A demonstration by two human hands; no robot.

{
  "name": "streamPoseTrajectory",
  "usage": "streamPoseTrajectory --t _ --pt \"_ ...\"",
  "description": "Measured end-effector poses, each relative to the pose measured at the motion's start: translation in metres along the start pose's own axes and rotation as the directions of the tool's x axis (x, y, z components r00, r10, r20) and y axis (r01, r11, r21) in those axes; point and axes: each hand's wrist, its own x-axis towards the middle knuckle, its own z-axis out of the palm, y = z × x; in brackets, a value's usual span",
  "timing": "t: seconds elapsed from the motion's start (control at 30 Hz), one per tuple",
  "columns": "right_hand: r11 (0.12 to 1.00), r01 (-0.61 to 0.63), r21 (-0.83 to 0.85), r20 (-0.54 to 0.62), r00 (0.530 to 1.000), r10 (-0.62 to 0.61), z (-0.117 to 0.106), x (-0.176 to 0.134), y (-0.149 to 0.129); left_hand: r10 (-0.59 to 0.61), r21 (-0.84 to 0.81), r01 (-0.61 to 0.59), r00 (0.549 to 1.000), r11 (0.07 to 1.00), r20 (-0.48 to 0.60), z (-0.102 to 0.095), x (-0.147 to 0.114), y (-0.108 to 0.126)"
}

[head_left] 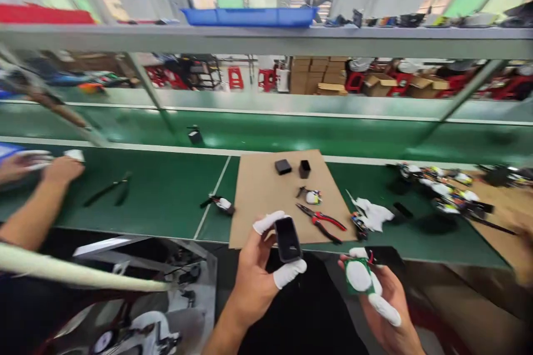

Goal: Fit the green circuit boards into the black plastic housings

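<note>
My left hand (260,274), with white finger cots on thumb and fingertip, grips a small black plastic housing (287,239) by its edges, its hollow side toward me. Lower right, my right hand (385,297), also in finger cots, holds a green circuit board (358,276) with a round white disc on it and red wires at its top. Beyond both hands lies a brown cardboard sheet (258,194). On it rest red-and-black pliers (322,222), a small white-and-black wired assembly (311,196), and two black plastic cases, one a flat case (283,166), the other a standing case (305,168).
A wired assembly (222,203) lies left of the cardboard. To the right are a crumpled white cloth (373,214) and a pile of wired parts (447,191). Another person's hand (62,169) works at far left near dark pliers (109,189). A shelf (250,41) spans above, carrying a blue tray (252,16).
</note>
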Motion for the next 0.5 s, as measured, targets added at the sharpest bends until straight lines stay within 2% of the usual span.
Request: streamPoseTrajectory --t 0.07,0.2,0.3,0.43,0.5 --pt "0.998 0.032 0.052 0.019 0.999 -0.033 0.001 -0.005 -0.007 0.022 0.032 -0.024 0.999 0.999 0.049 0.003 -0.001 -0.001" --pt "0.990 0.119 0.080 0.082 0.989 -0.126 0.017 -0.006 -0.025 0.052 0.069 -0.060 0.992 0.996 0.116 0.009 -0.012 0.000" --pt "0.985 0.161 0.068 0.108 0.980 -0.167 0.032 -0.003 -0.036 0.104 0.094 -0.115 0.987 0.989 0.120 0.009 -0.019 0.003" --pt "0.987 0.159 0.010 0.182 0.970 -0.158 0.048 0.000 -0.041 0.176 0.127 -0.190 0.978 0.974 0.113 0.003 -0.027 0.006" --pt "0.987 0.161 0.004 0.205 0.966 -0.158 0.054 0.000 -0.041 0.180 0.085 -0.189 0.978 0.978 0.103 -0.001 -0.031 0.004"
